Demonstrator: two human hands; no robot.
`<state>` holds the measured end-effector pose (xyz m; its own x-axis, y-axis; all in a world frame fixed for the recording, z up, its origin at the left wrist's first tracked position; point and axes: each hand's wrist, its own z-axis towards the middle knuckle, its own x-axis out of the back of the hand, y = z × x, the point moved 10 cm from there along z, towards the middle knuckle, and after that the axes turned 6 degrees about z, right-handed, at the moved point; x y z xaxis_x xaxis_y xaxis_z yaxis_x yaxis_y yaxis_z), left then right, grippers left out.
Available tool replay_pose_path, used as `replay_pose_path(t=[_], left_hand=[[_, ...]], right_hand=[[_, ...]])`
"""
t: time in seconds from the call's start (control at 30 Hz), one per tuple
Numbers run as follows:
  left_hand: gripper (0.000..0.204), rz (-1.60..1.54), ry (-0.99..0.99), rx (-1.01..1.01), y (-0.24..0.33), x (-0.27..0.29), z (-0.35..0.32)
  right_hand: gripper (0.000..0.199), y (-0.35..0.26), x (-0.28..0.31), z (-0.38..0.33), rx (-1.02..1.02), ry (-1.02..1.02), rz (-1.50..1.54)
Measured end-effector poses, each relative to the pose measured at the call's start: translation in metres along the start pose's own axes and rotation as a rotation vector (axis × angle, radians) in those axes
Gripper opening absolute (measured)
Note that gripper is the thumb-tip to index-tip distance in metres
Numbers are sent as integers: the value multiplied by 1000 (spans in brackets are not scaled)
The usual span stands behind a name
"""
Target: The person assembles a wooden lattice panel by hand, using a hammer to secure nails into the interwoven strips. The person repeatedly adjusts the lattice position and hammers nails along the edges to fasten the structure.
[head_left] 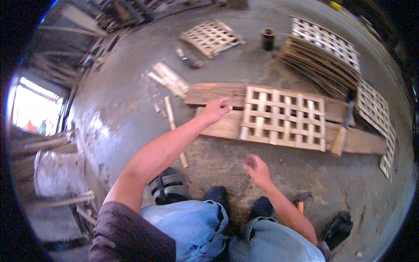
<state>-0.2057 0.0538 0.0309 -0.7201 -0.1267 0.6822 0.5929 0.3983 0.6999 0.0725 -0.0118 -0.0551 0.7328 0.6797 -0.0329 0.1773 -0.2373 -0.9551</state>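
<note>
A square lattice panel of woven pale wood strips (283, 118) lies across two thick brown planks (218, 124) on the floor in front of me. My left hand (216, 111) is over the planks, just left of the panel, its fingers stretched out and apart with nothing seen in them. Nearer to me, my right hand (257, 169) hovers below the panel's front edge. Its fingers look bent but are smeared by motion, so whether they hold anything is unclear. A hammer-like tool with a wooden grip (339, 142) rests on the planks right of the panel.
Stacked lattice panels (323, 61) stand at the far right, with another panel (375, 109) leaning beside them. One more panel (212, 37) lies farther back, near a dark can (268, 39) and a handled tool (188, 59). Loose pale strips (168, 78) lie left of the planks.
</note>
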Motion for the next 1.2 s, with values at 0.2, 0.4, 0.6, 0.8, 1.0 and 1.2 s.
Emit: replay_pose_path(t=[0.2, 0.4, 0.6, 0.8, 1.0, 1.2], left_hand=[[24, 453, 109, 2, -114, 125, -29], [19, 669, 267, 207, -203, 192, -31], [34, 376, 567, 481, -261, 177, 10], [64, 377, 487, 815, -254, 140, 43], [40, 304, 358, 487, -340, 166, 22], [24, 13, 723, 450, -250, 158, -6]], right_hand=[[27, 40, 7, -141, -263, -117, -339], [19, 28, 5, -156, 204, 80, -610], [18, 27, 0, -156, 288, 45, -593], [15, 28, 5, -156, 253, 62, -668], [13, 23, -15, -154, 298, 54, -592], [12, 25, 3, -154, 255, 70, -658]])
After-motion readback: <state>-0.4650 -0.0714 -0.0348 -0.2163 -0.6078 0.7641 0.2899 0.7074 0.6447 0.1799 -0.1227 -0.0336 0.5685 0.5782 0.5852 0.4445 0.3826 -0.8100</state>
